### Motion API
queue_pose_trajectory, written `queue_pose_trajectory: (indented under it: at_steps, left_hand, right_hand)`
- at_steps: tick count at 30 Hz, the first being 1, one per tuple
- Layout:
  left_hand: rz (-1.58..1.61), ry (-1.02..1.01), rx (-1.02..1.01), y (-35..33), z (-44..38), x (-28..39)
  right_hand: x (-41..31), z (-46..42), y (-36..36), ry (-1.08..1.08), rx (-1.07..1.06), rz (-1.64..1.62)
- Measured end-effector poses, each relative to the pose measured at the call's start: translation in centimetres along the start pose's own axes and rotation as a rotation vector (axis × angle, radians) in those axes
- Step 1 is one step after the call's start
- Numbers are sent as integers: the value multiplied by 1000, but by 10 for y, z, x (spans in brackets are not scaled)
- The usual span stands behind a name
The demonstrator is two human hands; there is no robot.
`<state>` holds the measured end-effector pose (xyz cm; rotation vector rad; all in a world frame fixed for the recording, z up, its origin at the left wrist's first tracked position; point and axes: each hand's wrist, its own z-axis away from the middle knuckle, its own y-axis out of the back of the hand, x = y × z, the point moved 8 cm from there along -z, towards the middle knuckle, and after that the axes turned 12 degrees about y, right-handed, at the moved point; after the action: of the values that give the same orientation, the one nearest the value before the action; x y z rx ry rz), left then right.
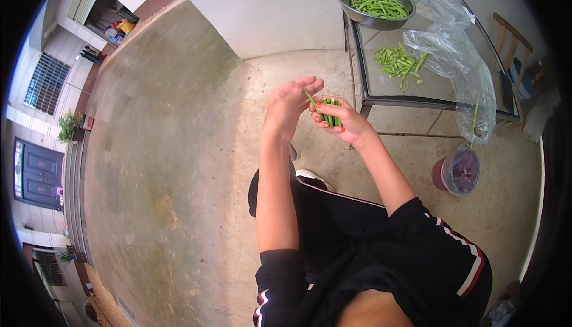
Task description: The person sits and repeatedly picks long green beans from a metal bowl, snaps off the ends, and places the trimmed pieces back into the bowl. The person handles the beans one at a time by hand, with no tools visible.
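My right hand [337, 119] is closed around a small bundle of green bean pieces [330, 112]. One slender green bean [309, 98] slants up from under its thumb towards my left hand [292, 101]. The left hand is slightly blurred, its fingers bent over the bean's upper end; whether they grip it cannot be seen. On the glass-topped table [384, 86] at the upper right lies a loose pile of green beans and trimmings [395, 61]. Behind that pile a stainless steel bowl [373, 19] holds many cut bean pieces [380, 5].
A clear plastic bag [469, 59] drapes across the table and over its near edge, with a long bean inside its hanging part. Below stands a reddish bin [440, 175] with a clear liner. A wooden chair [514, 36] is beyond the table. Concrete floor [178, 148] spreads to the left.
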<state>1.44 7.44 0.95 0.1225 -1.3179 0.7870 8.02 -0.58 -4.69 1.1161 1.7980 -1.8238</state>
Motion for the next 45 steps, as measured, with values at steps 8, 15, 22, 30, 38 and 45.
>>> queue_pose_trajectory:
  at_steps: [8, 15, 22, 30, 38, 45]
  left_hand:
    - [-330, -178, 194, -4, 6, 5]
    - [-144, -75, 70, 2, 2, 1]
    - [-249, -61, 57, -8, 4, -2]
    - [-241, -91, 219, 11, 3, -2]
    - [-409, -28, 138, 2, 4, -1]
    - [-484, 48, 144, -10, 11, -3]
  right_hand:
    - [6, -10, 37, 195, 264, 523]
    - [-7, -4, 28, 73, 236, 67]
    - [-16, 0, 14, 17, 118, 100]
    - [-54, 12, 10, 332, 238, 649]
    - [-68, 17, 3, 394, 169, 898]
    - [-72, 19, 1, 359, 130, 943]
